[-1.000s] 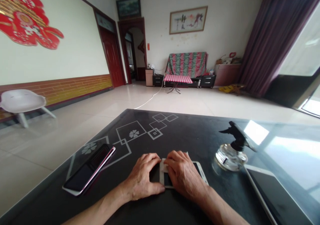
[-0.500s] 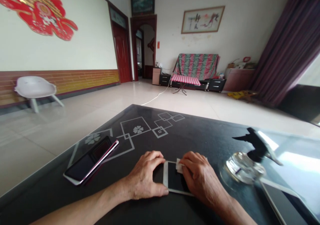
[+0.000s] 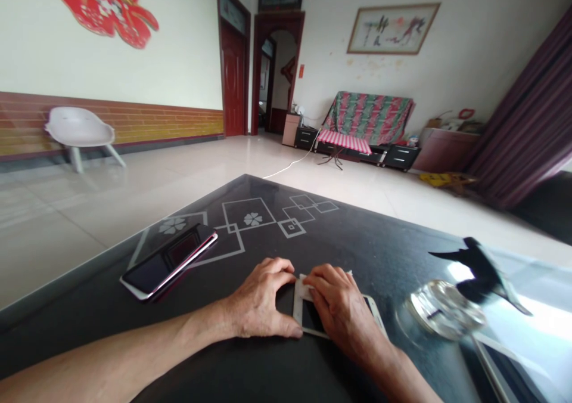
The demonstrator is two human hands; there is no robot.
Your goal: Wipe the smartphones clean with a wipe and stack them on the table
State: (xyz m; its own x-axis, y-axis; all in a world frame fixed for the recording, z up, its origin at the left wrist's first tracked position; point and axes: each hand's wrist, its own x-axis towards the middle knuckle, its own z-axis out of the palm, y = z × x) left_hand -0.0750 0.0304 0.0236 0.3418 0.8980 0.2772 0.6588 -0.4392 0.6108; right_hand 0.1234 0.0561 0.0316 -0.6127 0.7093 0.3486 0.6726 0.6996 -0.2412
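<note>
A white-framed smartphone (image 3: 298,311) lies on the black table, its dark screen facing up. My left hand (image 3: 261,301) holds its left end, thumb at the near corner and fingers at the far corner. My right hand (image 3: 339,304) presses a folded white tissue (image 3: 304,290) onto the screen near the far left corner. The palm and wrist of that hand hide much of the phone, though its right end shows beyond them.
Left on the patterned table (image 3: 308,248) lies a dark smartphone (image 3: 170,260). A clear spray bottle (image 3: 447,310) with a black trigger head stands right, with another white-edged device (image 3: 504,367) beside it. Beyond the table are a white chair (image 3: 80,130) and a cloth-covered stand (image 3: 370,120).
My right hand has slid left across the screen with the tissue, uncovering the phone's right end. My left hand keeps its hold. The head view has turned slightly left.
</note>
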